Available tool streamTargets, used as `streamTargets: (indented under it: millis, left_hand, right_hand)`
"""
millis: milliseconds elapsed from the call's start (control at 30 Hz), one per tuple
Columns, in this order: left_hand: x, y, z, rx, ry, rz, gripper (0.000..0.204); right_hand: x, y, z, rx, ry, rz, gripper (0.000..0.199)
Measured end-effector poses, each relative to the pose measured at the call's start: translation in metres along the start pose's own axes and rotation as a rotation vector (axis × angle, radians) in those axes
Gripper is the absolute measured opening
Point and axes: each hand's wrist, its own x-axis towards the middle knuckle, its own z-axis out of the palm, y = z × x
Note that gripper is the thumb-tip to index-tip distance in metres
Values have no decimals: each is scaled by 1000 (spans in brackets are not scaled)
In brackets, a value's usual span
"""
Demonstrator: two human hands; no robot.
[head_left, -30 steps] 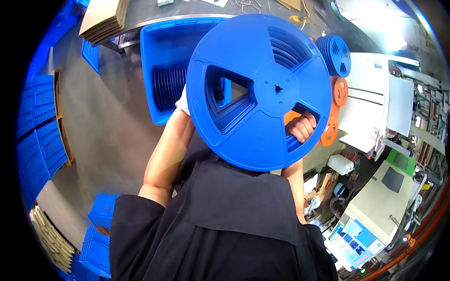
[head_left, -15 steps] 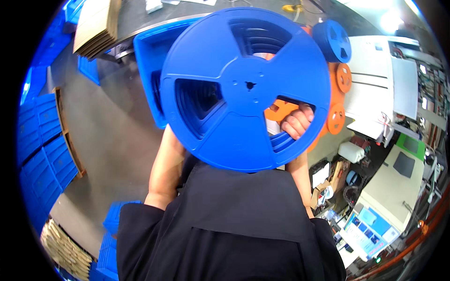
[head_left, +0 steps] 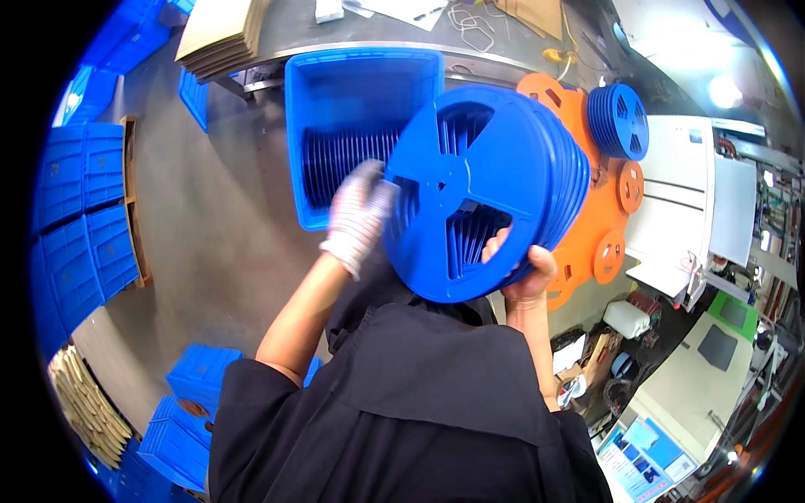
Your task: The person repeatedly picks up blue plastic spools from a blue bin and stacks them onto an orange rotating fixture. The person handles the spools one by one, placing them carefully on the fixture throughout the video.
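A stack of blue plastic reels (head_left: 490, 180) is held tilted in front of my chest, its round front flange with cut-out windows facing me. My bare right hand (head_left: 524, 272) is closed on the lower right of the stack, some fingers reaching through a window and the thumb at the outer rim. At the stack's left edge is my left hand (head_left: 360, 210) in a whitish glove. Motion smears its fingers, and whether they touch the rim cannot be made out. Just beyond, a blue plastic bin (head_left: 365, 80) contains a row of similar reels (head_left: 335, 159) standing on edge.
An orange rack (head_left: 579, 226) with round discs stands to the right, a smaller stack of blue reels (head_left: 629, 121) on it. A steel-edged table (head_left: 402, 38) runs along the far side, with stacked cardboard (head_left: 222, 38) at its left. Blue crates (head_left: 88, 197) line the far left.
The reel stack has lowered and turned, so its right side shows the separate rims. My left hand has come out from behind it to its left edge. More of the bin is visible.
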Motion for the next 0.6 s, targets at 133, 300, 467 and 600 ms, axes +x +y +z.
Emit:
streamTargets:
  millis: [133,300,467,600]
  left_hand:
    - [-29,9,43,276,-404,-221,98]
    - [-28,-11,25,-229,-301,-333,92]
    - [-27,-4,-59,-1017,-229,-452,54]
    - [-48,2,-95,-1445,-238,-298,74]
  right_hand:
    - [-2,22,16,-145,118,55,43]
    - [3,32,49,-258,223,-12,45]
    - [7,35,5,-39,154,98,34]
    - [12,36,-5,105,143,139,27]
